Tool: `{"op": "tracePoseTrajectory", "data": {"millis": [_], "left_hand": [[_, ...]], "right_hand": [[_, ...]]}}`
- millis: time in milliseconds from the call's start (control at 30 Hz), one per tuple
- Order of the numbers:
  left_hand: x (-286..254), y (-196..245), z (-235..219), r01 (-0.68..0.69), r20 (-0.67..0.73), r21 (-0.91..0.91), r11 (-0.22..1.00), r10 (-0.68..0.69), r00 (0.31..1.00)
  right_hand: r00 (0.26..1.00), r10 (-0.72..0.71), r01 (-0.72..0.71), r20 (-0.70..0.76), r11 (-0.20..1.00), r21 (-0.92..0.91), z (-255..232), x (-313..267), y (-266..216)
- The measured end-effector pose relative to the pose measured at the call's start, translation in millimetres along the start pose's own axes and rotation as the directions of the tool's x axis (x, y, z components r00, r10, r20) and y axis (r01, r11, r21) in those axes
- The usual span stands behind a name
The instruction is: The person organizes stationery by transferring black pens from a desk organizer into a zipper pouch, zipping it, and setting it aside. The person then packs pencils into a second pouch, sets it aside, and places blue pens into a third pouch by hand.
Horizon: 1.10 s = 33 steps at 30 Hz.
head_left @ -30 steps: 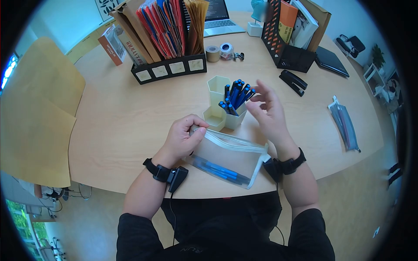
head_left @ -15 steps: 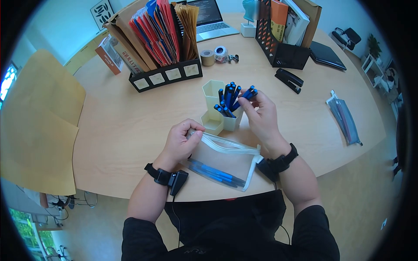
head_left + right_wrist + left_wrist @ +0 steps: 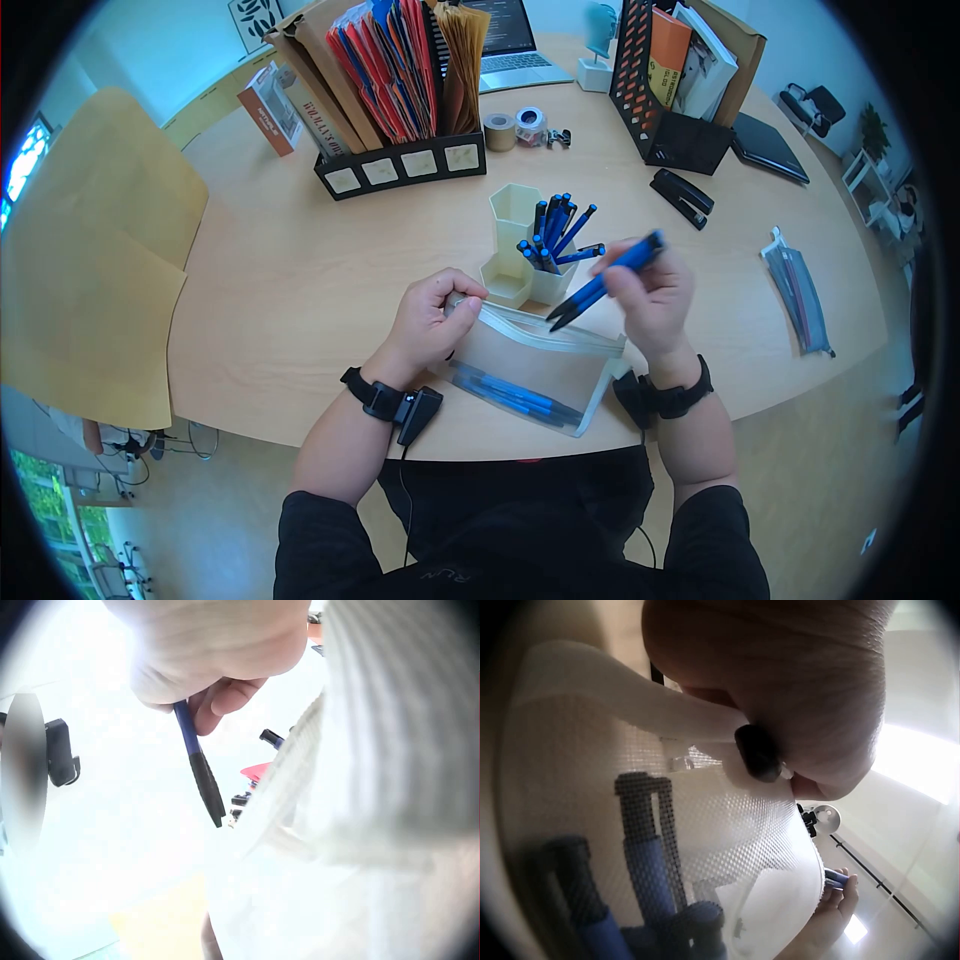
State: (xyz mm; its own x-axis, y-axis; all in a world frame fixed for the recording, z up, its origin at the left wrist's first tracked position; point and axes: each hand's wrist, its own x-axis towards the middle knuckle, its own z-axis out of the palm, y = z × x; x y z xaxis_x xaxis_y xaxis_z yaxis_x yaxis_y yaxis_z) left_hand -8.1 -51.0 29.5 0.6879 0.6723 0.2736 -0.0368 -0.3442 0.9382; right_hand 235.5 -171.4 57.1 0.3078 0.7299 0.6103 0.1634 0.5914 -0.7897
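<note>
My left hand [image 3: 432,318] pinches the upper left corner of a see-through mesh zip pouch [image 3: 530,350]. Several blue pens [image 3: 512,393] lie along the bottom of the pouch, and they show through the mesh in the left wrist view. A black zip pull [image 3: 757,752] hangs by the left fingers there. Over the pouch's right side, my right hand [image 3: 660,300] holds blue pens [image 3: 590,292] with black tips slanting down toward the pouch's opening. Behind the pouch stands a pale hexagonal pen holder [image 3: 548,288], its front right cup full of blue pens [image 3: 558,222].
A grey pencil case [image 3: 800,295] lies at the right, below a black stapler [image 3: 683,198]. Tape rolls [image 3: 500,132], a black file box [image 3: 400,170] full of folders, a magazine rack [image 3: 685,150] and a laptop [image 3: 522,70] stand farther back.
My right hand has drawn pens out of the holder and moved right and toward me, above the pouch. One pen left in the holder now leans far right. My left hand keeps its grip on the pouch.
</note>
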Motion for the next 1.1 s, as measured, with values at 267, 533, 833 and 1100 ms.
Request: {"op": "tracePoseTrajectory", "data": {"millis": [267,533,833,1100], "left_hand": [[-1,-3,0,-0.015,-0.025,-0.019,1.000,0.014,1.000],[-1,-2,-1,-0.025,-0.013,-0.015,1.000,0.025,1.000],[-1,0,-2,-0.009,0.001,0.021,1.000,0.009,1.000],[-1,-4,-2,-0.030,-0.002,0.015,0.999,0.030,1.000]], "right_hand": [[0.683,0.510,-0.461,0.522,0.856,-0.234,17,0,-10],[0.784,0.600,-0.480,0.162,0.750,-0.455,12,11,-14],[0.965,0.258,-0.233,-0.054,0.737,-0.635,14,12,6],[0.922,0.384,-0.305,0.051,0.800,-0.517,15,12,31]]}}
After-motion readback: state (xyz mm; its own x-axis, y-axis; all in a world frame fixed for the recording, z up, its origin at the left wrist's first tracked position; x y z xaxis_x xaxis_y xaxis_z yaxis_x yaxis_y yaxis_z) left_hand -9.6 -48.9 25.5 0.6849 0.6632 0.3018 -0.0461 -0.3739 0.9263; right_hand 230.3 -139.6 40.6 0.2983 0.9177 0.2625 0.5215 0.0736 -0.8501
